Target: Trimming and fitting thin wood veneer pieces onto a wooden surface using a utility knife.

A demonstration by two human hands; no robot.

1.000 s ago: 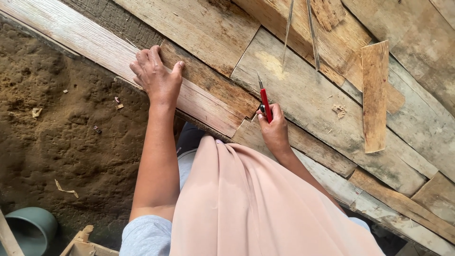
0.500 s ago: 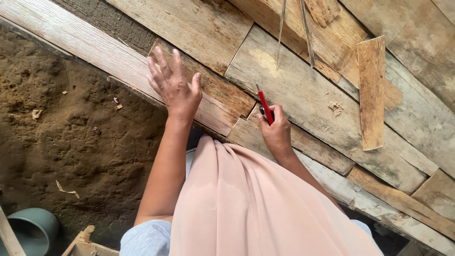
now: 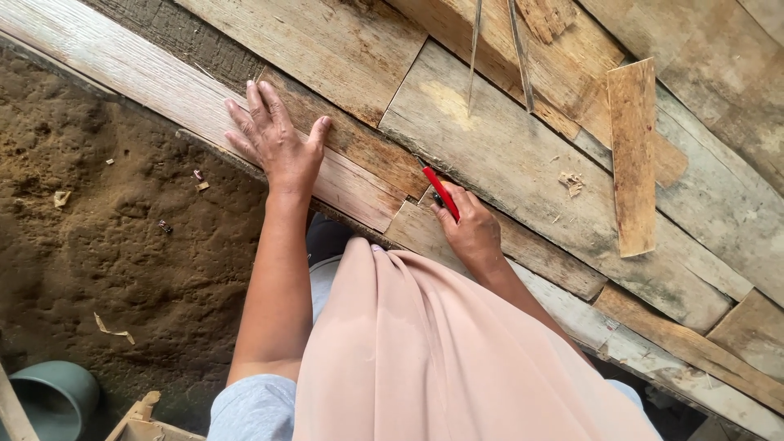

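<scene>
Since the earlier frames the left hand [image 3: 278, 143] has slid from the plank edge up onto the boards and spread out; the right hand [image 3: 469, 229] and its tool have barely shifted.

Lower left of frame: bare packed soil [image 3: 106, 237] with a few wood chips, the rim of a grey-green bucket [image 3: 49, 396] at the bottom corner, and a scrap of pale wood [image 3: 143, 412] beside it.

Left of centre: left hand lies flat, fingers splayed and open, palm down across a long pale plank [image 3: 139, 77] and the browner board next to it. It grips nothing; it presses on the wood.

Centre: right hand is closed around a red-handled tool [image 3: 439, 190], held like a pencil, tip touching a wide grey board [image 3: 506, 155] near its lower left corner. What kind of tip it has is too small to tell.

Upper centre: two thin slivers [image 3: 474, 49] stand up from the boards. On the wide grey board, a pale rubbed patch and, further right, a small curl of shaving [image 3: 572, 181].

Right: a short loose plank [image 3: 633, 155] lies lengthwise on top of the others, not fitted in.

Judgement on progress: early. No drawn line or cut shows at the tool tip, boards lie overlapping and uneven, and the loose plank is unplaced.
</scene>
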